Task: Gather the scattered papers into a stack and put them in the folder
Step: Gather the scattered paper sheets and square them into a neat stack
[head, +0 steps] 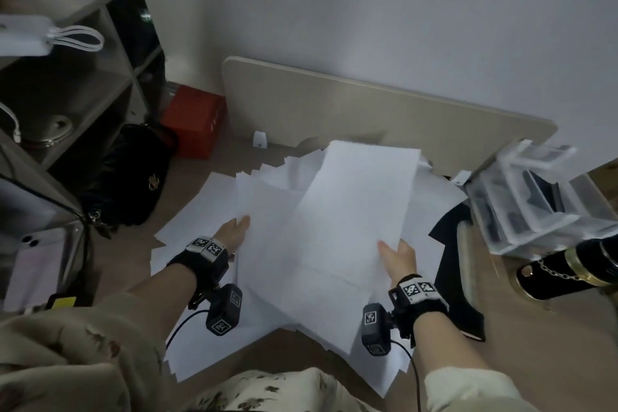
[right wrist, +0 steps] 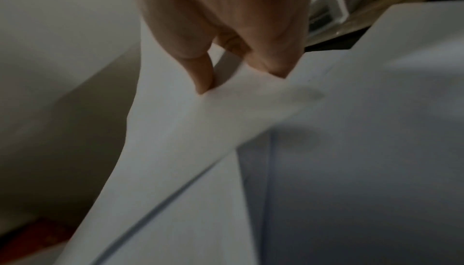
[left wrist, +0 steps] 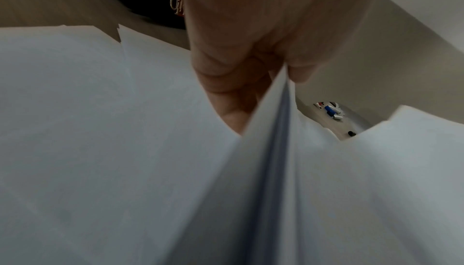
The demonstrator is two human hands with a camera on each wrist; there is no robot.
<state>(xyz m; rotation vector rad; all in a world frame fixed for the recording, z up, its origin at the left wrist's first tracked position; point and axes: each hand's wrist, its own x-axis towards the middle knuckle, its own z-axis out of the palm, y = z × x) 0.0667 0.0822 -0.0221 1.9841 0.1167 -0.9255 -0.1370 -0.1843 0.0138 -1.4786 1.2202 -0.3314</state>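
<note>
A shelf unit (head: pixel 67 84) and a black bag (head: pixel 130 177) hem in the left side of the floor (head: pixel 117 264), where white papers (head: pixel 267 278) lie fanned in a loose heap that reaches almost to a pale board (head: pixel 368 110) leaning on the wall. The person's left hand (head: pixel 234 231) reaches forward at the heap's left edge, its grip pinching a thin sheaf of sheets between thumb and fingers (left wrist: pixel 226 82). The right hand (head: pixel 399 259) takes the near right corner of a raised bundle of paper (head: pixel 361 197), fingers (right wrist: pixel 198 66) curled round the edge. Just right of the heap, a black folder (head: pixel 451 264) lies partly under the sheets. A clear plastic organiser (head: pixel 535 197) holding dark items sits on a low desk (head: pixel 551 328) at far right.
</note>
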